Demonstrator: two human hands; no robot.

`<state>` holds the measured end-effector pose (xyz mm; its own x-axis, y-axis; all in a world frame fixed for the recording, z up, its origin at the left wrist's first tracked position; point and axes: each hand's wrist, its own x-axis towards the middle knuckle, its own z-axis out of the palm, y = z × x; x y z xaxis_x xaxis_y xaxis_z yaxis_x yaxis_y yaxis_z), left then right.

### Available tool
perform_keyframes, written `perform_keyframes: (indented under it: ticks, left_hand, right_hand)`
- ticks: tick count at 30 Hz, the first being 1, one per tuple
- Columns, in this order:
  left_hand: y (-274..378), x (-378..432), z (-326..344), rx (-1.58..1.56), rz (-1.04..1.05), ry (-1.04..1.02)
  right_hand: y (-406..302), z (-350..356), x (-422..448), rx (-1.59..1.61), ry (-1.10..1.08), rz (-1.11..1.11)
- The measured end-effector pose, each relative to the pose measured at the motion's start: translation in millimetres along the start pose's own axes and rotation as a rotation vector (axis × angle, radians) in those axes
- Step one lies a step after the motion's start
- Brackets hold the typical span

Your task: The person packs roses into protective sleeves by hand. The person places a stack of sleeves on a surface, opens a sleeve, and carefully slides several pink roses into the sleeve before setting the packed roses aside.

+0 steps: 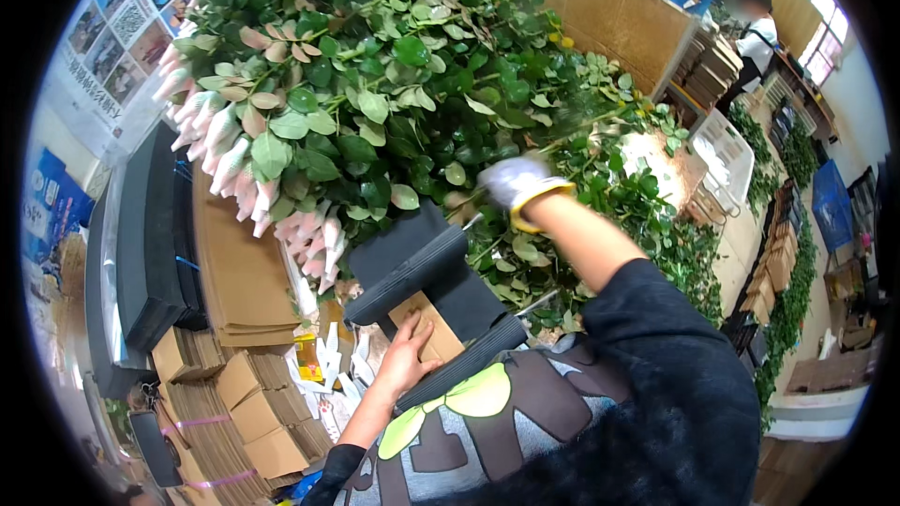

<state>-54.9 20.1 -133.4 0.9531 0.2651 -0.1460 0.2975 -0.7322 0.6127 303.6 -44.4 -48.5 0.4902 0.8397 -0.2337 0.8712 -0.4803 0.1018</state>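
Observation:
My bare left hand (406, 360) lies on a small piece of brown cardboard (443, 339), its fingers spread. Under the cardboard is a black sheet (470, 306), slung between two ridged black padded bars (411, 273) on metal rods. In a pale glove with a yellow cuff, my right hand (517, 186) is blurred beside the leafy stems; whether its fingers grip a stem is unclear. A large heap of leafy cut stems, apparently roses (380, 105), spreads before me. Their heads at the left are covered by pinkish-white net sleeves (228, 154).
Folded cardboard (267, 393) is stacked at the lower left, near black foam-like sheets (151, 239) and a phone (155, 446). White strips (337, 362) lie beside the stand. A white crate (728, 151) and another person (759, 39) are at the right.

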Motion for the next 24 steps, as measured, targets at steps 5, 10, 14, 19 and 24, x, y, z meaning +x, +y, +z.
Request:
perform_keyframes:
  ticks: [5,10,14,19,24]
  left_hand:
    - [0.6,-7.8,11.6,0.0,0.033,0.106]
    - [-19.8,-6.4,19.5,-0.215,0.04,0.213]
    - [-45.1,1.2,10.9,-0.915,-0.156,0.12]
    - [-28.1,0.4,-1.6,-0.326,-0.071,-0.173]
    - [-21.8,-32.8,6.1,-0.32,0.068,-0.004]
  right_hand:
    - [151.9,-58.9,-101.8,0.004,0.215,0.283]
    - [163.2,-92.4,-198.3,0.131,0.684,0.13]
    - [95.8,-9.9,-190.4,0.206,0.406,-0.193]
    - [24.0,122.6,-129.7,0.22,-0.326,-0.334]
    - [1.9,-114.7,-47.3,0.189,0.574,-0.367]
